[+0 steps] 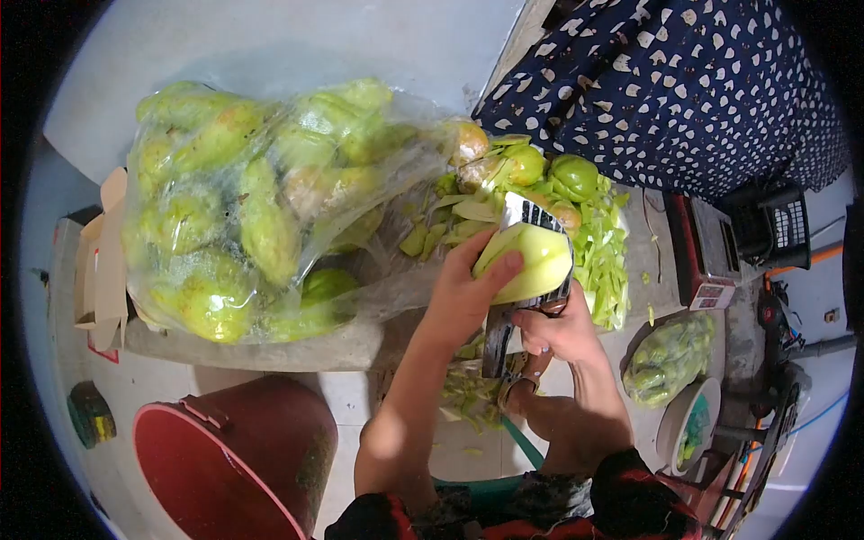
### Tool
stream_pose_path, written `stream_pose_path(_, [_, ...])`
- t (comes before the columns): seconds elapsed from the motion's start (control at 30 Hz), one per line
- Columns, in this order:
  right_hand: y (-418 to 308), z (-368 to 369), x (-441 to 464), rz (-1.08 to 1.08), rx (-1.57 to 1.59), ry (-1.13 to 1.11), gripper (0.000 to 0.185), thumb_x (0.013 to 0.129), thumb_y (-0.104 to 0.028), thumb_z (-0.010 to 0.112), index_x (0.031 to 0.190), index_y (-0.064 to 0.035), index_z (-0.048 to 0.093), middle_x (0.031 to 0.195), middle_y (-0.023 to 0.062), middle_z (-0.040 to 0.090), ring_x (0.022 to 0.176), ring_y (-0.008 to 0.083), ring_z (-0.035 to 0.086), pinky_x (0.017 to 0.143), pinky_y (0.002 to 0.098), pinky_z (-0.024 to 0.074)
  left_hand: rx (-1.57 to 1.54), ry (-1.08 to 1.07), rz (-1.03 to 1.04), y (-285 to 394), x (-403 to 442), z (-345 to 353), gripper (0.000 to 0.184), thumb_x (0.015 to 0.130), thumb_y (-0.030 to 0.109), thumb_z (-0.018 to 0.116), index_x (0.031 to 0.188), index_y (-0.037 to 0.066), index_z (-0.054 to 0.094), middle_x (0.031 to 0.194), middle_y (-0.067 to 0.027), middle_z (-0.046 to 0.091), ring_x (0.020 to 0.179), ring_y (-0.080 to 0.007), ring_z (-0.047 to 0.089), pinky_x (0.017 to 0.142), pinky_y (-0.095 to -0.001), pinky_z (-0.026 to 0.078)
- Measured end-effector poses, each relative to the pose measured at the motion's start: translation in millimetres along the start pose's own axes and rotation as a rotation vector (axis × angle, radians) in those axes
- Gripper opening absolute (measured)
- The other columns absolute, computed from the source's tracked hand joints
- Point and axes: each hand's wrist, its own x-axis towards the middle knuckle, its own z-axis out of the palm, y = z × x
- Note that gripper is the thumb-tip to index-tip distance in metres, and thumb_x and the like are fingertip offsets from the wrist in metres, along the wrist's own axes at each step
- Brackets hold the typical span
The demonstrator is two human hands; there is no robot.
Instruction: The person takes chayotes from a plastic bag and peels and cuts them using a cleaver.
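My left hand (463, 283) grips a peeled, pale green fruit (526, 261), its thumb pressed on the near side. The fruit looks like a green papaya with flat peeled facets. Close beneath it, my right hand (567, 328) is closed, fingers curled around a tool mostly hidden by the fruit and fingers. A black-and-white striped edge (533, 211) shows behind the fruit, and a dark flat strip (497, 344) hangs below; whether both belong to that tool I cannot tell. Green peelings (603, 261) and unpeeled green fruits (573, 177) lie just beyond my hands.
A clear plastic bag (261, 207) of large green fruits covers the bench's left side. A red bucket (234, 459) stands below it. To the right are a weighing scale (706, 243), a black basket (781, 225), another filled bag (670, 358) and a white tub (666, 432). Patterned dark cloth (666, 90) hangs behind.
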Motion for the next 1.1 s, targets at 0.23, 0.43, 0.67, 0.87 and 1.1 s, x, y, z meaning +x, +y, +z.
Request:
stream_pose_path(0.23, [5, -1, 1, -0.007, 0.027, 0.024, 0.031, 0.075, 0.015, 0.055, 0.104, 0.003, 0.052, 0.064, 0.0105, 0.057, 0.038, 0.0113, 0.046, 0.034, 0.0277, 0.0369, -0.094, 0.091, -0.033, -14, -2, 14, 0.05, 0.092, 0.031, 0.064, 0.128, -0.001, 0.05, 0.112, -0.0074, 0.061, 0.099, -0.0129, 0.057, 0.087, -0.0295, 0.045])
stream_pose_path(0.43, [11, -10, 2, 0.093, 0.036, -0.148, 0.029, 0.074, 0.011, 0.066, 0.1, 0.0012, 0.059, 0.063, 0.0044, 0.058, 0.041, 0.0112, 0.05, 0.037, 0.0266, 0.0379, -0.209, -0.015, -0.08, -21, 3, -1, 0.044, 0.089, 0.033, 0.067, 0.118, 0.001, 0.057, 0.103, -0.0052, 0.064, 0.09, -0.0118, 0.06, 0.08, -0.0281, 0.048])
stream_pose_path(0.67, [19, -3, 4, 0.093, 0.031, -0.108, 0.044, 0.074, 0.01, 0.066, 0.114, -0.0008, 0.052, 0.069, 0.0066, 0.06, 0.041, 0.0112, 0.051, 0.036, 0.0266, 0.0373, -0.084, 0.113, -0.065, -24, 0, 6, 0.039, 0.09, 0.029, 0.067, 0.116, 0.002, 0.058, 0.1, -0.0046, 0.065, 0.086, -0.0111, 0.06, 0.077, -0.0275, 0.049])
stream_pose_path(0.87, [15, -13, 7, 0.175, 0.384, -0.092, 0.048, 0.073, 0.016, 0.057, 0.116, -0.0032, 0.047, 0.067, 0.0079, 0.054, 0.038, 0.0104, 0.04, 0.035, 0.0265, 0.0328, -0.769, 0.209, -0.228, -23, 10, 5, 0.048, 0.099, 0.047, 0.04, 0.12, 0.007, 0.056, 0.11, -0.0059, 0.063, 0.099, -0.0198, 0.061, 0.09, -0.036, 0.047])
stream_pose_path(1.1, [8, -56, 22, 0.063, 0.192, 0.238, 0.023, 0.083, 0.002, 0.064, 0.101, -0.0015, 0.051, 0.063, 0.0015, 0.049, 0.042, 0.0082, 0.042, 0.039, 0.0266, 0.0374, -1.038, 0.265, -0.176, -15, 9, -17, 0.051, 0.094, 0.059, 0.04, 0.118, 0.016, 0.053, 0.117, -0.0088, 0.059, 0.108, -0.0273, 0.056, 0.093, -0.0638, 0.038])
